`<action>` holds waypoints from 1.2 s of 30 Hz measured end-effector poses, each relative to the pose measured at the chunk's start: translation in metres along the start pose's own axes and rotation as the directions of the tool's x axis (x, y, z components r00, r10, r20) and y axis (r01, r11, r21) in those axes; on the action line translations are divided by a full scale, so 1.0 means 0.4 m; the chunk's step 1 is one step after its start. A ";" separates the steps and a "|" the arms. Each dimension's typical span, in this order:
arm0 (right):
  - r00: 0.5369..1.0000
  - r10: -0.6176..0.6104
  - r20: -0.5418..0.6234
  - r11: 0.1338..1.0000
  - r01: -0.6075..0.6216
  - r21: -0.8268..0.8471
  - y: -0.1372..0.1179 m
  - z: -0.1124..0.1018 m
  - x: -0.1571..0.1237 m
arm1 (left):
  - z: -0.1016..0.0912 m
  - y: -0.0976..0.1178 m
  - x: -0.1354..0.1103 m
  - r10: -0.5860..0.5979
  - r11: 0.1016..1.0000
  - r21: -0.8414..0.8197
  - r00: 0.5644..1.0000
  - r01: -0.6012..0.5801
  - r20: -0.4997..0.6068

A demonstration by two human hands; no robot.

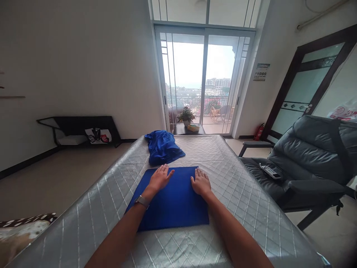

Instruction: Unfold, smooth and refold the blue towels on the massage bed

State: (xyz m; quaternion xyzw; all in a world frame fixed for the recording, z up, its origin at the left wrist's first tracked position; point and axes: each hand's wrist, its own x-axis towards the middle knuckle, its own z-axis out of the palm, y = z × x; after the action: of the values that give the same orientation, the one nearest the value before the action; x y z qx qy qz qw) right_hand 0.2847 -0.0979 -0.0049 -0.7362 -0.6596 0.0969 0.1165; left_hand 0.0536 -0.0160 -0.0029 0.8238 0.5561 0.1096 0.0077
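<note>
A flat, folded blue cloth [173, 206] lies on a silver quilted surface [237, 193] in front of me. My left hand [160, 178] rests palm down on its far left part, fingers stretched out. Flat on the cloth's far right part lies my right hand [200, 182], fingers together and extended. Neither hand holds anything. A watch sits on my left wrist. Beyond the hands, a crumpled pile of blue fabric [162, 147] sits near the far end of the surface.
A black leather armchair [306, 156] stands close on the right with a remote [272, 171] on its seat. A small table with a potted plant [186, 116] stands before the glass balcony door. A low black shelf [80, 130] lines the left wall.
</note>
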 end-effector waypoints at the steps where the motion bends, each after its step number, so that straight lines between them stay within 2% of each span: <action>1: 1.000 -0.002 -0.006 1.000 0.002 -0.001 0.001 0.001 0.000 | 0.011 0.054 0.009 0.069 0.997 -0.038 0.998 -0.069 0.011; 4: 1.000 -0.017 -0.020 1.000 0.017 -0.018 0.006 0.004 -0.002 | 0.054 0.197 0.036 0.241 0.965 -0.112 0.971 -0.239 0.005; 6: 0.999 -0.041 -0.015 0.998 0.041 -0.041 0.010 0.004 -0.004 | 0.084 0.260 0.052 0.324 0.937 -0.138 0.946 -0.322 -0.010; 8: 0.998 -0.059 -0.013 0.996 0.058 -0.062 0.014 0.004 -0.007 | 0.108 0.293 0.062 0.375 0.916 -0.148 0.927 -0.372 -0.013; 11: 0.998 -0.060 -0.010 0.996 0.059 -0.060 0.015 0.003 -0.008 | 0.124 0.296 0.063 0.375 0.919 -0.148 0.927 -0.367 0.031; 14: 0.999 -0.041 -0.019 0.999 0.040 -0.031 0.010 0.002 -0.005 | 0.116 0.260 0.046 0.307 0.948 -0.121 0.948 -0.296 0.081; 17: 0.999 -0.013 -0.031 1.000 0.013 -0.012 0.004 0.002 -0.001 | 0.096 0.192 0.024 0.211 0.976 -0.074 0.972 -0.204 0.100; 22: 1.000 -0.002 -0.003 1.000 0.001 -0.010 0.005 0.002 0.003 | 0.060 0.004 -0.010 -0.018 1.000 0.022 0.991 0.015 0.129; 25: 1.000 -0.001 0.002 1.000 0.001 -0.019 0.007 0.004 0.007 | 0.046 -0.116 -0.036 -0.144 0.988 0.065 0.986 0.138 0.082; 27: 1.000 0.004 0.002 1.000 -0.004 -0.030 0.008 0.007 0.010 | 0.043 -0.169 -0.052 -0.199 0.978 0.072 0.979 0.195 0.053; 30: 1.000 0.004 0.000 0.998 -0.004 -0.059 0.008 0.011 0.010 | 0.044 -0.197 -0.064 -0.231 0.971 0.064 0.972 0.228 0.036; 36: 0.999 0.021 0.032 0.990 -0.016 -0.142 0.004 0.002 0.016 | 0.049 -0.181 -0.061 -0.234 0.971 0.042 0.972 0.233 0.013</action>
State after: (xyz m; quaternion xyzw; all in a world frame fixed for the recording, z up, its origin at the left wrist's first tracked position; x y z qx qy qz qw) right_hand 0.2869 -0.0918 -0.0060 -0.7469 -0.6598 0.0633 0.0520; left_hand -0.0176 -0.0087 -0.0361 0.7535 0.6513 0.0894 0.0088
